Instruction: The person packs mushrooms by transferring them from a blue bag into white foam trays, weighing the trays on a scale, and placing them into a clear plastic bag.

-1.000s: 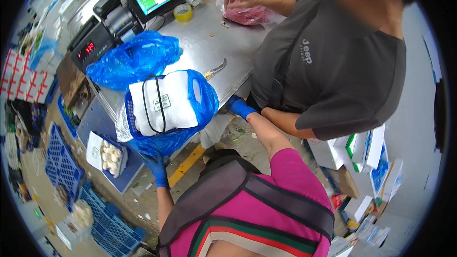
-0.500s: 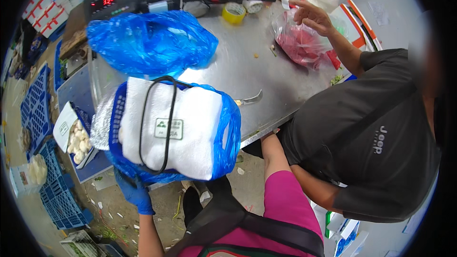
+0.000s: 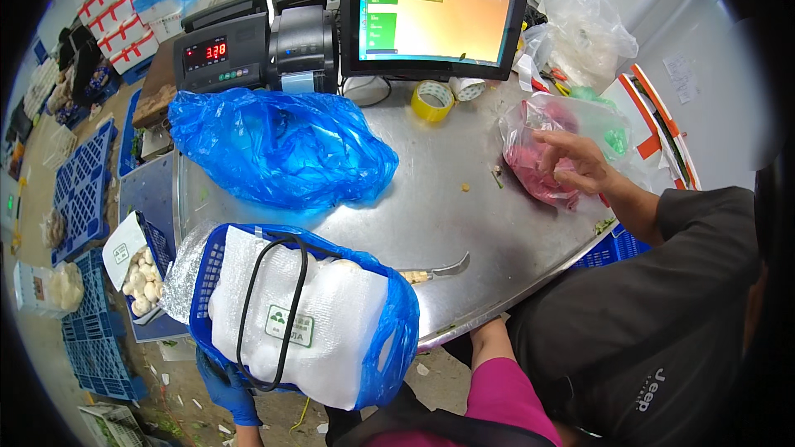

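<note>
A blue plastic basket (image 3: 199, 308), lined with a blue bag (image 3: 396, 314), sits at the table's near left edge. White foam wrap (image 3: 331, 323) with a green printed mark covers its contents, and a black cord loop (image 3: 250, 306) lies across the top. My left hand (image 3: 228, 389), in a blue glove, is at the basket's near left corner; its fingers are hidden by the basket and bag. My right forearm, in a magenta sleeve, reaches to the table's near edge, where the right hand is hidden. A curved knife (image 3: 447, 268) lies just right of the basket.
A crumpled blue bag (image 3: 290, 149) lies beyond the basket. Behind stand a scale display (image 3: 222, 58) and a monitor (image 3: 435, 12), with yellow tape (image 3: 431, 101) in front. A co-worker's hand (image 3: 575, 161) is over a bag of red items (image 3: 530, 170). Mushrooms (image 3: 145, 285) sit at left.
The view has tilted up, so the table and everything on it sit lower in the picture. The co-worker's hand has come nearer, down over the bag of red items.
</note>
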`<state>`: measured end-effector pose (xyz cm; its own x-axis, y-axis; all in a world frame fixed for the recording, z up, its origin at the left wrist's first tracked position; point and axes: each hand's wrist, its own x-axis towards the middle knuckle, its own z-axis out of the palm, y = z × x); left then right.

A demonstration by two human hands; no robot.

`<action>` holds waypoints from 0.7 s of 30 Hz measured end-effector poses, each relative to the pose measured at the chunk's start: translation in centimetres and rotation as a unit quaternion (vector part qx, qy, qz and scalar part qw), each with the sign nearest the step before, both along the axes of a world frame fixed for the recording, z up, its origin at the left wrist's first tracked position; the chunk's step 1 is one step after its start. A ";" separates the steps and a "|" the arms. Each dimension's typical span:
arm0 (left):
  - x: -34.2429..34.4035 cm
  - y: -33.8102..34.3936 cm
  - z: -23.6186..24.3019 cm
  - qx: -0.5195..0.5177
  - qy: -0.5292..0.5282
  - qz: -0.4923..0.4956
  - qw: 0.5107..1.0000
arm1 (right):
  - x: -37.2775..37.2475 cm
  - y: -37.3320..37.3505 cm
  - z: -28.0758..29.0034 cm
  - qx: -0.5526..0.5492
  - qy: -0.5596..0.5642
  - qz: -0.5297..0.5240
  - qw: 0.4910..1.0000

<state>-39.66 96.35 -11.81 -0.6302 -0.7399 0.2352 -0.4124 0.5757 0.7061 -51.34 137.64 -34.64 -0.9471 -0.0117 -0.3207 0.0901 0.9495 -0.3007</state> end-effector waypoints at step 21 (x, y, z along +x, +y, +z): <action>8.3 8.6 0.7 0.131 0.139 -0.215 0.958 | 1.7 4.6 18.2 0.258 -0.058 0.222 0.938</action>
